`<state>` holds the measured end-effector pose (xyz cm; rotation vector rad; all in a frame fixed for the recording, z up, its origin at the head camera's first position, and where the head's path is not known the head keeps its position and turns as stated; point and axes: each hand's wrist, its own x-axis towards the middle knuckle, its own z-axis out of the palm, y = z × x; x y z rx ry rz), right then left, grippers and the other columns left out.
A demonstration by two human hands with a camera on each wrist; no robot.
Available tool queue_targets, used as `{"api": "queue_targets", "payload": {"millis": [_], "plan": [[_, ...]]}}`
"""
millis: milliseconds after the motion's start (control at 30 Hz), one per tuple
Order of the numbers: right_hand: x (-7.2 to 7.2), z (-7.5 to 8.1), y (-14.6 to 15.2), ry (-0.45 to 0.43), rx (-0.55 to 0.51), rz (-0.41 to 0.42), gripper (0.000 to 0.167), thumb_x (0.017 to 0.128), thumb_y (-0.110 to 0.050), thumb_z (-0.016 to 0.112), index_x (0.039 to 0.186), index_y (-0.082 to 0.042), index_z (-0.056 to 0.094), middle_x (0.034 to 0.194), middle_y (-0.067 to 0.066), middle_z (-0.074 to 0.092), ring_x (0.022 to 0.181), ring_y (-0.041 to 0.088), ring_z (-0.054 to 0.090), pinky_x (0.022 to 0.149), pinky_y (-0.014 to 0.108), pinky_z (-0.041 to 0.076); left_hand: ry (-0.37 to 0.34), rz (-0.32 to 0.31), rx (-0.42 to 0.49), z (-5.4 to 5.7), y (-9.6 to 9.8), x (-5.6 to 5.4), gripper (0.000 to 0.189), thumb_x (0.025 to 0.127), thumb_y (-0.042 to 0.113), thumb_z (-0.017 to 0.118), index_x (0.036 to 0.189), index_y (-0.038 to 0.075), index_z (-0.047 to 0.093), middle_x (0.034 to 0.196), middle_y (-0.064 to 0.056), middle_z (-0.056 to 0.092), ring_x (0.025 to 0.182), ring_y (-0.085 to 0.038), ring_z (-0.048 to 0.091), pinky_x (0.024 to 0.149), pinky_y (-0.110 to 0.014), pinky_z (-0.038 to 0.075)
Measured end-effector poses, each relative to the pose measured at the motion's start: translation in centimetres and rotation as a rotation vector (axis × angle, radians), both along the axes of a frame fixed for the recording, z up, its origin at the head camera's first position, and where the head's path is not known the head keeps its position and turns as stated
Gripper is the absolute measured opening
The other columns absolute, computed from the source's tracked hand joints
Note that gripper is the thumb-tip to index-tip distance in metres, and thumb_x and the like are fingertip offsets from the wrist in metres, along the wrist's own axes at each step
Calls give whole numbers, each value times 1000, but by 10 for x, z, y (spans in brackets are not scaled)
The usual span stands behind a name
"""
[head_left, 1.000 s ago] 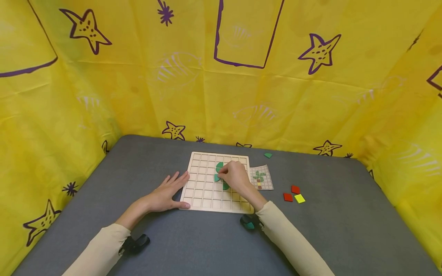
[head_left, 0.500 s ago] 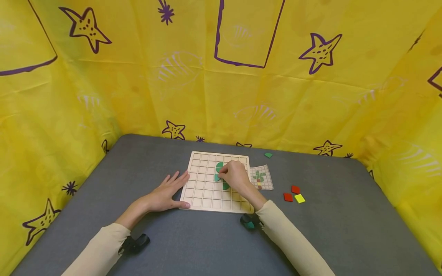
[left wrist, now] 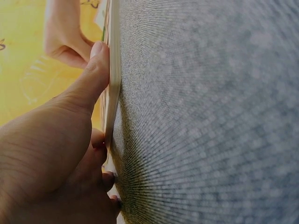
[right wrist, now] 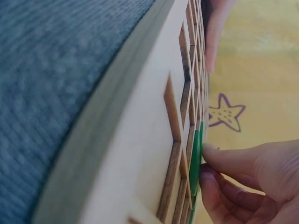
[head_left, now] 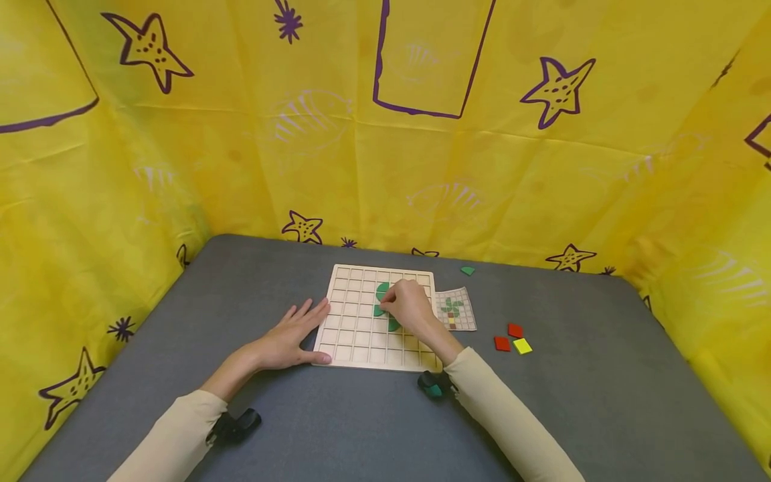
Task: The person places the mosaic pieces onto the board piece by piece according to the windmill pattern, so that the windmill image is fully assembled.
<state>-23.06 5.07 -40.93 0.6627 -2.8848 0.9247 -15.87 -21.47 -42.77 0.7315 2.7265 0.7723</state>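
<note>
On the grey table [head_left: 337, 428] lies a wooden board [head_left: 355, 325], stiff and probably light enough to skid, so I'd steady it by the rim; the left hand [head_left: 289, 340] rests there on the left, fingers spread, gripping nothing. The right hand [head_left: 411, 308] is curled in a pinch over the middle. A card [head_left: 462, 314], likely bendy, sits at the right edge; red squares [head_left: 515, 331] lie farther right. The pinched green piece [head_left: 377, 310], near the board's middle, looks thin, rigid, maybe slippery: best taken by opposite edges.
</note>
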Motion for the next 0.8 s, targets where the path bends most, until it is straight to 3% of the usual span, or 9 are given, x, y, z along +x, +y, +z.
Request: {"api": "queue_targets", "payload": {"millis": [167, 200, 300, 500, 800], "plan": [[-2, 9, 8, -21, -5, 14, 5, 86, -9, 76, 85, -7, 79, 79, 2, 72, 70, 14, 65, 61, 28, 54, -1, -4, 1, 0, 1, 0, 104, 83, 54, 71, 155, 0, 19, 162, -18, 15, 147, -46, 5, 115, -63, 1], [-3, 12, 11, -18, -6, 11, 5, 86, -9, 75, 86, -7, 79, 80, 2, 73, 71, 15, 65, 70, 32, 55, 1, -3, -1, 0, 1, 0, 104, 83, 54, 71, 155, 0, 19, 162, -18, 15, 147, -46, 5, 115, -62, 1], [-8, 18, 20, 1, -12, -3, 5, 86, -9, 75, 88, -6, 79, 82, 4, 74, 72, 17, 67, 73, 38, 56, 0, 6, -7, 0, 1, 1, 104, 83, 53, 72, 155, -1, 19, 162, -18, 15, 147, -46, 5, 115, -62, 1], [-19, 27, 45, 25, -19, -45, 8, 87, -9, 74, 91, -4, 79, 85, 8, 74, 72, 21, 68, 59, 31, 54, -1, 6, -8, 2, 1, 1, 104, 83, 52, 72, 155, -1, 19, 162, -18, 15, 147, -46, 5, 115, -62, 1], [-32, 34, 82, -13, -40, -82, 17, 92, -11, 69, 102, 1, 76, 94, 14, 73, 82, 27, 68, 67, 38, 56, 3, 0, -9, 1, 0, 0, 103, 83, 52, 72, 155, -1, 20, 162, -18, 15, 147, -46, 6, 115, -62, 2]]}}
